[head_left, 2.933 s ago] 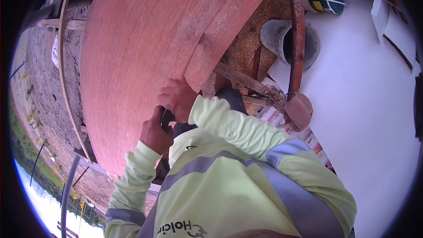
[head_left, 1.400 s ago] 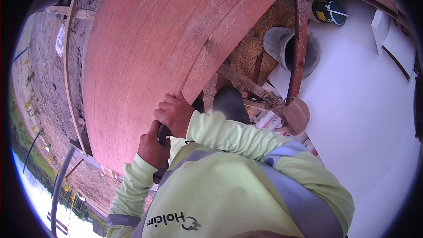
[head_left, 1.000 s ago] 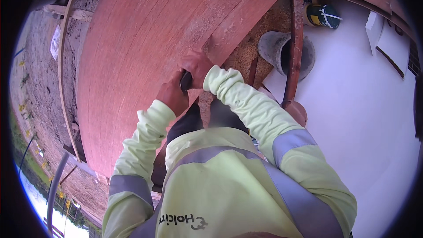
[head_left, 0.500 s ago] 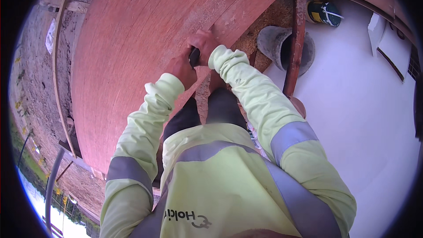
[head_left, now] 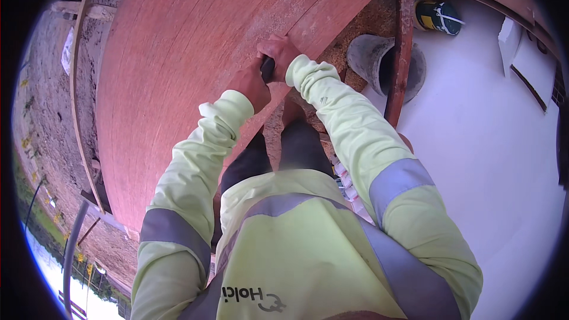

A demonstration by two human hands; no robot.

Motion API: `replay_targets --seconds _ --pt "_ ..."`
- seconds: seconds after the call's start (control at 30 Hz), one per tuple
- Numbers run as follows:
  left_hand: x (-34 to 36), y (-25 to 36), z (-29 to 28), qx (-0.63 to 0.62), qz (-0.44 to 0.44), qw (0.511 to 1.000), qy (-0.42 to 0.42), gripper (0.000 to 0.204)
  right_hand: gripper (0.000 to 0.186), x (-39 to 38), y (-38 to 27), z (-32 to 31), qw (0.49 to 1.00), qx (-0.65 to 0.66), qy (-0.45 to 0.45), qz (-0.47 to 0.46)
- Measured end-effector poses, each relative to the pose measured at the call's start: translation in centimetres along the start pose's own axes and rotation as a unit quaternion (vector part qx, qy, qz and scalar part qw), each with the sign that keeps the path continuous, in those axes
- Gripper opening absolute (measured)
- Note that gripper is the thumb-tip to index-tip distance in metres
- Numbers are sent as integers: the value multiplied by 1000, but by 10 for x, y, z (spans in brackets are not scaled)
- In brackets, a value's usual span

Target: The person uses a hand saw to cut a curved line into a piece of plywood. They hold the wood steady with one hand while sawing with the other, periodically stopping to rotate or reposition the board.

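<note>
Both hands are closed on a black-handled tool (head_left: 268, 69) near the right-hand edge of a large reddish plywood sheet (head_left: 184, 65). My left hand (head_left: 251, 85) wraps it from the near left side. Beyond it, my right hand (head_left: 281, 52) grips from the far right side, its fingers bent over the top. Only a bit of the black handle shows between the hands; the rest of the tool is hidden. A thin dark line runs along the sheet away from my right hand, toward the upper right. Pale dust lies on the wood around it.
A grey bucket (head_left: 368, 58) lies tipped beside a red-brown beam (head_left: 401, 41) on the right. Farther off are a dark green pail (head_left: 437, 18) and white panels (head_left: 527, 62) on a pale floor. A wooden strip (head_left: 74, 89) stands left of the sheet, above rough ground.
Both hands and the black handle have shifted slightly to the right and a little away from me. My grip stays closed, and the sheet appears unmoved.
</note>
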State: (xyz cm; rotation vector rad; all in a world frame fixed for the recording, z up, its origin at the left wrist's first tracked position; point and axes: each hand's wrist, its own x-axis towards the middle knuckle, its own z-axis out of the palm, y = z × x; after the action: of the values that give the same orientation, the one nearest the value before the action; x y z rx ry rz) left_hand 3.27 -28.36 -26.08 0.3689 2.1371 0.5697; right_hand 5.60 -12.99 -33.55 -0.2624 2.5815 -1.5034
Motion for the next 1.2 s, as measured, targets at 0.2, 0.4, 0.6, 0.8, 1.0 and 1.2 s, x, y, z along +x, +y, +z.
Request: replay_targets --seconds 0.2,0.4,0.6,0.8,1.0,1.2 --pt "-191 -17 -56 -38 -40 998 -40 43 39 -49 -177 58 998 -42 12 -34" --pt "-84 -16 -26 -31 -21 998 -41 43 34 -24 -78 37 998 -45 27 -20" --pt "-46 -28 -7 -48 48 997 32 41 35 -5 -41 26 997 -72 12 -29" --pt "-200 -22 -65 -40 -43 997 -41 39 19 -48 -187 66 999 -20 12 -39" --pt "-11 -11 -8 -24 10 1000 7 38 38 2 -17 13 999 -38 19 -2" --pt "-92 -20 -26 -53 -9 999 -2 45 38 -16 -86 34 997 -62 -52 -1"
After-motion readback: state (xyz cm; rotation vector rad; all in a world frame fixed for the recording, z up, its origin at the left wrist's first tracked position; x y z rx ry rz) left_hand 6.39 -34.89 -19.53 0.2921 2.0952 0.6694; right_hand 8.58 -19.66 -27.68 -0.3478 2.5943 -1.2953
